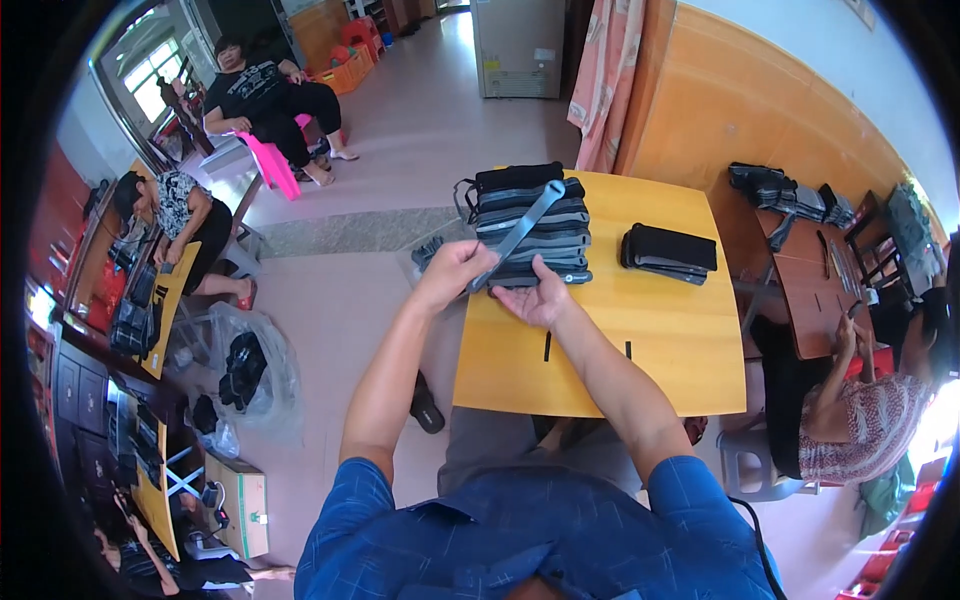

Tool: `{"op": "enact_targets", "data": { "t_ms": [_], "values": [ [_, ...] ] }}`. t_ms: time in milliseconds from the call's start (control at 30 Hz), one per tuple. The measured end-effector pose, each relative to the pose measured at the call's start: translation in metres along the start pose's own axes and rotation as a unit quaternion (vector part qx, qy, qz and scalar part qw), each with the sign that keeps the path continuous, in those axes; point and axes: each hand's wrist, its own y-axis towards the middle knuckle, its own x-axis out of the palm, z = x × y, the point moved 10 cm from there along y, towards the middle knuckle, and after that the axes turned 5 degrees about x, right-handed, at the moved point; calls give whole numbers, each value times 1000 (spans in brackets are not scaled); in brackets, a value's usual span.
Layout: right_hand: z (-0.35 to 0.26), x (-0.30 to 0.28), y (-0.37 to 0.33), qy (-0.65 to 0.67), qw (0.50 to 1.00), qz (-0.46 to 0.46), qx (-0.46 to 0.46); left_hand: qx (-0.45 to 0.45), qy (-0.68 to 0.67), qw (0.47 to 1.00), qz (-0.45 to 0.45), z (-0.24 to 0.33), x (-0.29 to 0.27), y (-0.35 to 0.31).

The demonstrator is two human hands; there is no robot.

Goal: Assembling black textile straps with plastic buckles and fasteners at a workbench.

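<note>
My left hand [457, 274] is closed on a grey-blue fabric strap [530, 222], which slants up and right across the front of a stack. My right hand [537, 298] rests at the stack's near edge with the palm partly up. Its thumb and fingers are apart, the thumb touching or very near the front dark piece. The tall stack of folded black and grey fabric bands [578, 215] lies at the far left of the yellow table [680, 375]. What lies under my left fingers is hidden.
A smaller pile of black folded bands [670, 250] sits on the table's right. Two short black strips [628, 350] lie nearer me. People work at side tables left and right; another sits on a pink chair [270, 160]. A plastic bag [260, 375] with dark items lies on the floor.
</note>
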Motion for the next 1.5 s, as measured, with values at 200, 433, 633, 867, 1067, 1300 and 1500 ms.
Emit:
{"op": "enact_targets", "data": {
  "t_ms": [200,433,633,867,1067,1300,1500],
  "values": [
    [-12,-14,17,-9,999,29,-23,-14,-56,998,15,-25,4,-47],
    [6,-45,-25,-48,998,34,-18,-61,-41,997,-15,-37,18,-83],
    [-12,-64,-161,-355,879,133,-287,-90,-43,994,-35,-39,44,-97],
    [53,68,-281,-798,262,124,-529,-92,15,977,-193,-37,116,-103],
    [61,-1,-243,-835,375,87,-392,-119,-25,971,-206,-68,145,-124],
    [53,-17,-245,-763,527,100,-361,-48,-57,994,-79,-56,119,-152],
    [61,-18,-235,-756,560,64,-333,-50,-41,998,-5,-72,116,-161]
  ]
}}
